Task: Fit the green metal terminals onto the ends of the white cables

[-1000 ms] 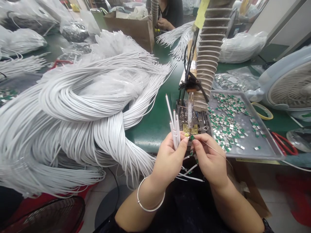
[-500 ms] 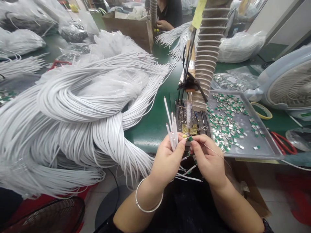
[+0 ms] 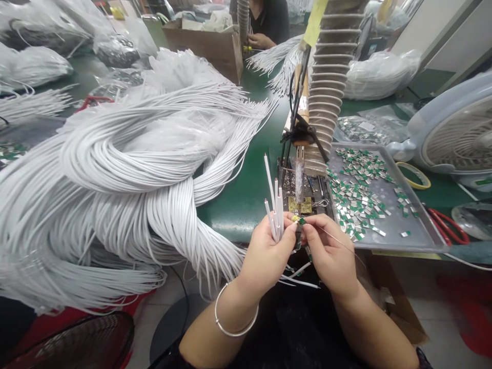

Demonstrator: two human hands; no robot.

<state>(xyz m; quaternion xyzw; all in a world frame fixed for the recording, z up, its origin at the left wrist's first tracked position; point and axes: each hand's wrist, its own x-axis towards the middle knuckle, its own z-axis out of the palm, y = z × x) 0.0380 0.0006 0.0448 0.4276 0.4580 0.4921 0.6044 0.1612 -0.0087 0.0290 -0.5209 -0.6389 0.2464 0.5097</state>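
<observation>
My left hand (image 3: 271, 251) is closed round several white cables (image 3: 273, 207), whose cut ends stick up past the thumb. Thumb and forefinger of my right hand (image 3: 330, 253) are pinched on a thin solder wire (image 3: 338, 240) that trails down to the right. Between the fingertips of both hands sits a small green circuit board (image 3: 301, 221); which fingers bear it is hard to see. Just above it, a soldering iron (image 3: 300, 174) points down from its stand. More white cables (image 3: 302, 271) with little green boards hang below my hands.
Large bundles of white cable (image 3: 126, 169) cover the bench's left side. At right are a metal tray (image 3: 413, 230) of small boards, red-handled pliers (image 3: 448, 225), a tape roll (image 3: 413, 175) and a fan (image 3: 457, 133). A ribbed hose (image 3: 330, 77) hangs beside the iron. Another person (image 3: 269, 25) sits opposite.
My left hand has shifted slightly right, and the cable ends in it have swung right and spread a little. My right hand has hardly moved.
</observation>
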